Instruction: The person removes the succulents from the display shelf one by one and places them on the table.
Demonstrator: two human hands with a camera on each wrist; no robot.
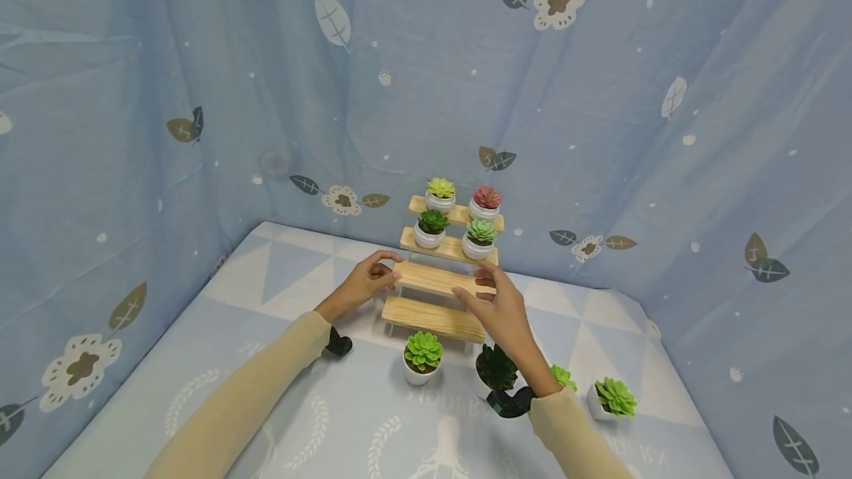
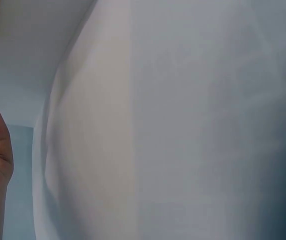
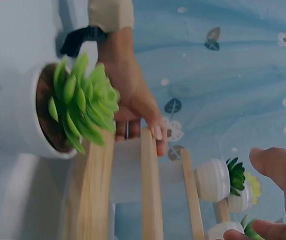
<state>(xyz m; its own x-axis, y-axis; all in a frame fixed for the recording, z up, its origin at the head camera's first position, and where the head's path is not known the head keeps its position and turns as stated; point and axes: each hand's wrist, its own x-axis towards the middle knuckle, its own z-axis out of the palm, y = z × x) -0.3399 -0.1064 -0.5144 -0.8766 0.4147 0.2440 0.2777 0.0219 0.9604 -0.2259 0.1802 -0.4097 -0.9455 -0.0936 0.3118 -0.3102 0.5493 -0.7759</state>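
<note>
- Wooden stand [image 1: 435,318] is sitting near the table's [image 1: 572,316] back edge, carrying four potted succulents [image 1: 430,233].
- Left hand [image 1: 362,281] is pinching second-lowest step's [image 1: 433,279] left end.
- Right hand [image 1: 499,309] is hanging spread by right end, contact unclear.

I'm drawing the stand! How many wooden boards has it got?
4: top board at the back, second board below it, third board by the left hand, bottom board in front.
</note>
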